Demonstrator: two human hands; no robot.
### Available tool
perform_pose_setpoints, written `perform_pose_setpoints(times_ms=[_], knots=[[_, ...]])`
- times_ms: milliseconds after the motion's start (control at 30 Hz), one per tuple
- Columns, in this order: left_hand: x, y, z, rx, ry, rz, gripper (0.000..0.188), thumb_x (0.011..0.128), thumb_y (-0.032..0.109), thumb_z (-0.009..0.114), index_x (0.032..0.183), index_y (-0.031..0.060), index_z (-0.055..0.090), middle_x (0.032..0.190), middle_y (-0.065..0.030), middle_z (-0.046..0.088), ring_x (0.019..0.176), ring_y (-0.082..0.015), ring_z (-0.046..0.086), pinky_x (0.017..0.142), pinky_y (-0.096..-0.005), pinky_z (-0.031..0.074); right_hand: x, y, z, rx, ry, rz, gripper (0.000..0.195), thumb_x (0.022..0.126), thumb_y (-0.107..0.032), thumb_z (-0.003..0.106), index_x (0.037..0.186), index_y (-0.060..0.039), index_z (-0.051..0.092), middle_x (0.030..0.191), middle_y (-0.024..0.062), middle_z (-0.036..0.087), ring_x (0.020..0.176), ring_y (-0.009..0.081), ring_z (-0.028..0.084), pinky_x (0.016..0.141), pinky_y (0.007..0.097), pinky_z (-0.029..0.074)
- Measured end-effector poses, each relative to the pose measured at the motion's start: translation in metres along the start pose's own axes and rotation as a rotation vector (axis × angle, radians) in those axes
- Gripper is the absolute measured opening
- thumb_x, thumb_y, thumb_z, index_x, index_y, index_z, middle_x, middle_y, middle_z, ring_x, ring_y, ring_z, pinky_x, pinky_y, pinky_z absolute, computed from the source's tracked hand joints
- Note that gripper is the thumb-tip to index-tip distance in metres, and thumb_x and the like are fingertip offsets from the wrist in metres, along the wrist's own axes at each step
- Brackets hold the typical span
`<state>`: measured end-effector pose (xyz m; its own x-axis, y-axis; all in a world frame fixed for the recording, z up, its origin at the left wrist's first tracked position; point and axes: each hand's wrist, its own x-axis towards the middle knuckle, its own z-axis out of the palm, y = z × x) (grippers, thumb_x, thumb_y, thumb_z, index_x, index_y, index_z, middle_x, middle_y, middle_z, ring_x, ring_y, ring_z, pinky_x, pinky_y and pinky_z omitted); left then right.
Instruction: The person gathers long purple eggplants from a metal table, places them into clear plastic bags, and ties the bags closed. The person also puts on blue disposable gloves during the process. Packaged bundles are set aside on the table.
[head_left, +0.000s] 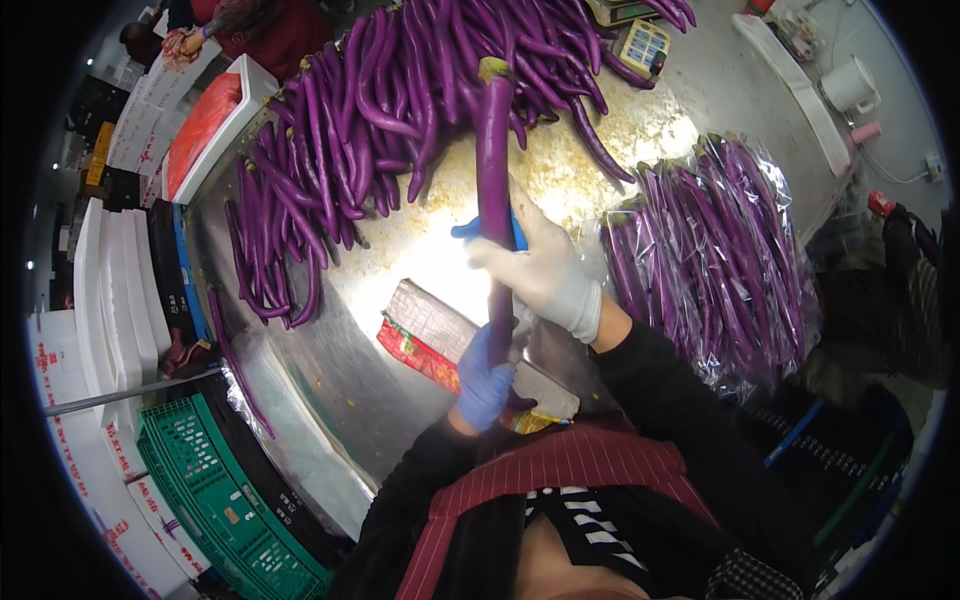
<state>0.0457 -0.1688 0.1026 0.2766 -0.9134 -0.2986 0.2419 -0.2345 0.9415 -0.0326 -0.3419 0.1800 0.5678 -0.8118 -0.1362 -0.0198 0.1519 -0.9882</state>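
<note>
A long purple eggplant (493, 165) stands out before me, its green-brown stem end pointing away. My left hand (484, 382), in a blue glove, grips its lower part. My right hand (551, 270), in a pale knit glove, is wrapped around its middle. Something blue shows behind the eggplant at the right fingers; I cannot tell what it is. Beneath my hands lies a folded woven sack (427, 309) with a red printed side. A large heap of loose eggplants (390, 97) covers the far side of the metal table (375, 255).
Eggplants in clear plastic bags (712, 255) lie at the right. Plastic sheets or bags (289, 420) and a single eggplant (238, 367) lie along the left edge. Beyond are a green crate (202, 480), a foam box with red contents (259, 86), a white jug (847, 86) and another person's arm (217, 26).
</note>
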Motion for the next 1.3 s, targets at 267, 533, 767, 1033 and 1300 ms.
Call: perform_pose_setpoints(times_ms=[267,533,767,1033,1300], knots=[[-0.008,0.001,-0.003,-0.057,-0.041,-0.029,0.061,0.080,0.022,0.065,0.133,-0.0051,0.054,0.084,0.0017,0.053,0.076,-0.0084,0.049,0.072,-0.0224,0.042,0.007,0.015,-0.002,0.280,0.032,0.176,0.042,0.102,-0.023,0.060,0.134,0.0028,0.051,0.100,0.0153,0.072,0.081,0.0186,0.071,0.073,0.0315,0.058],[-0.014,-0.008,-0.004,-0.049,-0.011,-0.033,0.062,0.080,0.023,0.066,0.133,-0.0057,0.054,0.082,0.0017,0.051,0.075,-0.0084,0.048,0.071,-0.0229,0.042,-0.002,0.037,-0.007,0.491,-0.052,0.126,0.053,0.108,-0.041,0.045,0.134,0.0047,0.052,0.111,0.0190,0.070,0.090,0.0211,0.070,0.082,0.0322,0.057],[-0.020,0.006,-0.060,0.051,0.253,0.216,0.055,0.080,0.001,0.058,0.134,0.0007,0.057,0.098,-0.0016,0.060,0.088,-0.0116,0.057,0.080,-0.0254,0.048,-0.013,0.103,-0.026,-0.670,0.198,-0.189,0.065,0.097,-0.029,0.059,0.149,0.0046,0.039,0.145,0.0286,0.045,0.135,0.0369,0.044,0.113,0.0430,0.034],[-0.061,0.003,-0.277,0.175,0.880,0.257,0.047,0.076,0.007,0.058,0.122,0.0030,0.064,0.084,0.0016,0.054,0.070,-0.0089,0.052,0.063,-0.0233,0.045,-0.043,0.166,-0.046,-1.501,0.046,0.017,0.091,0.086,-0.055,0.062,0.147,0.0091,0.040,0.156,0.0282,0.036,0.147,0.0469,0.026,0.123,0.0511,0.015],[-0.084,-0.036,-0.529,0.279,1.153,-0.035,0.030,0.089,0.014,0.054,0.112,0.0047,0.071,0.073,0.0023,0.054,0.060,-0.0082,0.047,0.055,-0.0258,0.039,-0.041,0.158,-0.040,-1.465,0.088,-0.038,0.088,0.084,-0.050,0.067,0.145,0.0087,0.044,0.156,0.0269,0.037,0.146,0.0466,0.028,0.123,0.0517,0.017]])
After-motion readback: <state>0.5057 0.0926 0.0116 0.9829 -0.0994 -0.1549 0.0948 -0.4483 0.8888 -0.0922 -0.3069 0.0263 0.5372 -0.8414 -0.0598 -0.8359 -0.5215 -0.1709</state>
